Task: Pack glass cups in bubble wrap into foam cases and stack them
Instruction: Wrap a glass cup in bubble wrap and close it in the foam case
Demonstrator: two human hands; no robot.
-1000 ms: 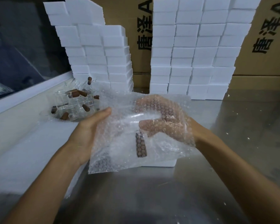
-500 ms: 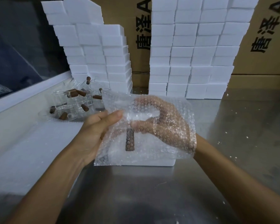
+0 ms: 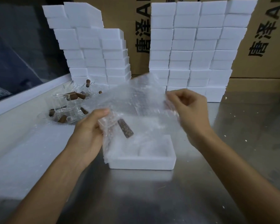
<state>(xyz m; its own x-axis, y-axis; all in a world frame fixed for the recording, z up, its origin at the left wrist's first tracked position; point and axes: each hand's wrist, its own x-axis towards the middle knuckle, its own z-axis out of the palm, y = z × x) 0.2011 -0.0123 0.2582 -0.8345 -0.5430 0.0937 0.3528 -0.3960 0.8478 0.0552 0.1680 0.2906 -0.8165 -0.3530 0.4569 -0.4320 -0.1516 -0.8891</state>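
A sheet of bubble wrap [image 3: 136,102] is spread between both hands, above an open white foam case [image 3: 142,162] on the metal table. Inside the wrap lies a glass cup with a brown handle [image 3: 125,130]. My left hand [image 3: 89,131] grips the wrap and the cup at the left side. My right hand [image 3: 189,110] pinches the wrap's upper right edge and holds it lifted. A pile of bare glass cups with brown handles [image 3: 68,105] lies at the back left.
Two tall stacks of white foam cases [image 3: 94,50] [image 3: 197,49] stand at the back, in front of cardboard boxes [image 3: 265,38]. A flat white sheet [image 3: 19,151] covers the table's left side. Foam crumbs dot the metal table [image 3: 152,199] at right.
My right hand has come out from inside the wrap and now holds its upper right edge, lifted. The wrap has opened out wider and the foam case beneath shows.
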